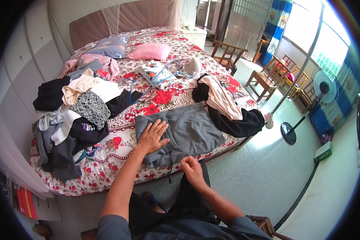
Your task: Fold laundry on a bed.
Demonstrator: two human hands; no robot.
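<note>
Grey drawstring trousers or shorts (195, 126) lie folded near the front edge of the bed (108, 171). My left hand (153, 136) presses palm down on their waistband side, fingers slightly spread. A dark drawstring (170, 168) hangs from the garment over the bed's edge. My right hand (192, 171) is curled into a loose fist just off the garment's near edge, and nothing shows in it. Left of the garment rises a heap of mixed clothes (90, 108). To its right lie black clothing (234, 121) and a pale pink garment (222, 99).
Blue hangers (165, 75) rest on a folded white printed garment (151, 70) mid-bed. Farther back are a pink pillow (150, 51) and a grey pillow (109, 47). Off the bed's right side stand a wooden chair (268, 79), a metal pole (306, 60) and a standing fan (324, 87).
</note>
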